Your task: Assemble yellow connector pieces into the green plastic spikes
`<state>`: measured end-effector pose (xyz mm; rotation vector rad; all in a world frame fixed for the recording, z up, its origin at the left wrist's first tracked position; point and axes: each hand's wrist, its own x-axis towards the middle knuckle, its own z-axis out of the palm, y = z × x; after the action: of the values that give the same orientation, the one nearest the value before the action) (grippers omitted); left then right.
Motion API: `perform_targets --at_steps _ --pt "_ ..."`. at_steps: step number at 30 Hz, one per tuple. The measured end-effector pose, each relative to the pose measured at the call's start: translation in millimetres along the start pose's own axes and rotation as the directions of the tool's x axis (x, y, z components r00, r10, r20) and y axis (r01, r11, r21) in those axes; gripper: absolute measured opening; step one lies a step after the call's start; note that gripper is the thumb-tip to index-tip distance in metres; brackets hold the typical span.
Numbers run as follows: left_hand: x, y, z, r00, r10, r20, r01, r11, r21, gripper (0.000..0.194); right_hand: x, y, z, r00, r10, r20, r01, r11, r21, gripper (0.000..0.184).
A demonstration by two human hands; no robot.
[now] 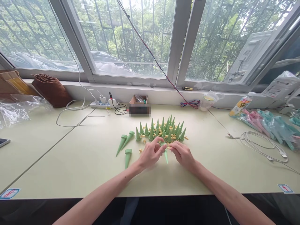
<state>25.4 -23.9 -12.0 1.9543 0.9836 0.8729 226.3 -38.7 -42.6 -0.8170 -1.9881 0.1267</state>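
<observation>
My left hand grips a green plant watering spike by its capped end, thumb and fingers around it, the point towards me. Close beside it, my right hand is closed in a pinch at the spike's cap, on a small yellow valve mostly hidden by the fingertips. Beyond both hands stands a cluster of green spikes, points up, with several yellow valves among them. Left of my left hand lie three loose spikes and two loose yellow fittings.
Along the sill are a power strip, a small open box and a coiled cable. To the right lie a bottle, pink and teal plastic items and a white cable. A brown bundle stands left.
</observation>
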Motion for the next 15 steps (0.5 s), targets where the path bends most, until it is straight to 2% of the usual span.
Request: perform_targets --at_steps 4,10,15 --pt "-0.9 1.1 -0.1 0.999 0.001 0.039 0.0 0.999 -0.043 0.031 -2.0 2.5 0.7 1.0 -0.007 -0.028 0.007 1.0 0.003 0.014" --pt "-0.7 -1.7 -2.6 0.994 0.107 0.037 -0.107 0.994 -0.008 0.033 0.1 1.2 0.3 1.0 0.0 -0.028 0.001 1.0 0.019 0.014" --pt "-1.4 -2.4 -3.6 0.99 0.141 0.029 -0.141 0.99 -0.014 0.035 1.9 -1.4 -0.9 1.0 0.016 -0.023 -0.016 1.0 0.024 0.016"
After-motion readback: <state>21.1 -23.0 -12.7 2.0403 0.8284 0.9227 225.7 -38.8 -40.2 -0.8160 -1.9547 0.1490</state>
